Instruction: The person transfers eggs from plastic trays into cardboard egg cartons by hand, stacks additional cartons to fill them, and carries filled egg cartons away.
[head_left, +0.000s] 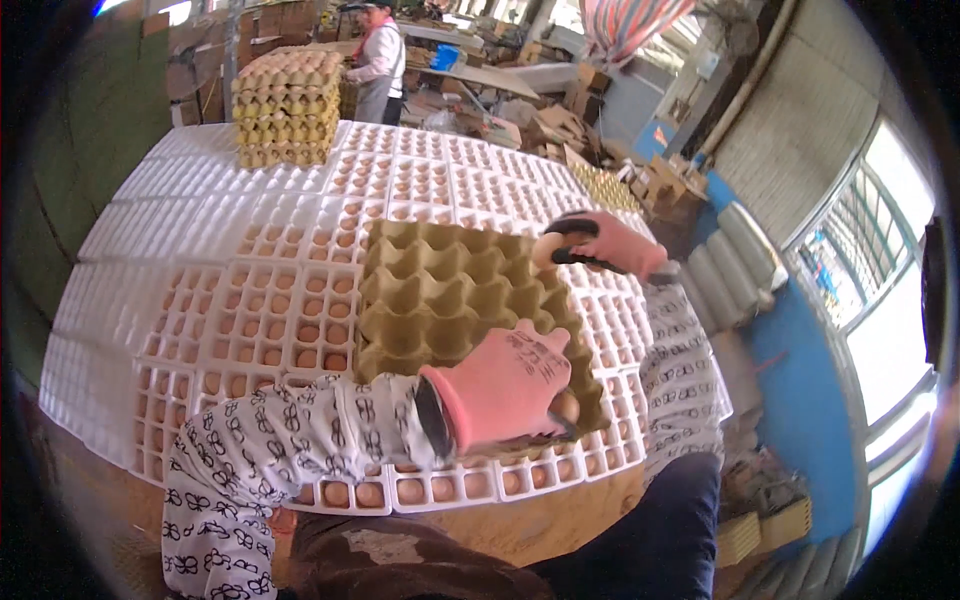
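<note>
A grey-brown pulp egg tray (420, 296) lies on white foam egg trays (480, 487), many of whose cells hold brown eggs. My left hand (510, 382), in a pink glove with dark fingertips, is over the tray's near right part, its fingers curled at an egg (566, 407). My right hand (604, 244), gloved the same way, holds an egg (549, 247) between its fingers at the tray's far right corner. Most of the pulp tray's visible cells hold no egg. My left palm and forearm hide part of the trays beneath.
A tall stack of pulp trays with eggs (285, 109) stands at the far left of the table. Beyond it stands a person in an apron (379, 64). Cardboard boxes (664, 184) and rolled material (739, 259) lie off the right side.
</note>
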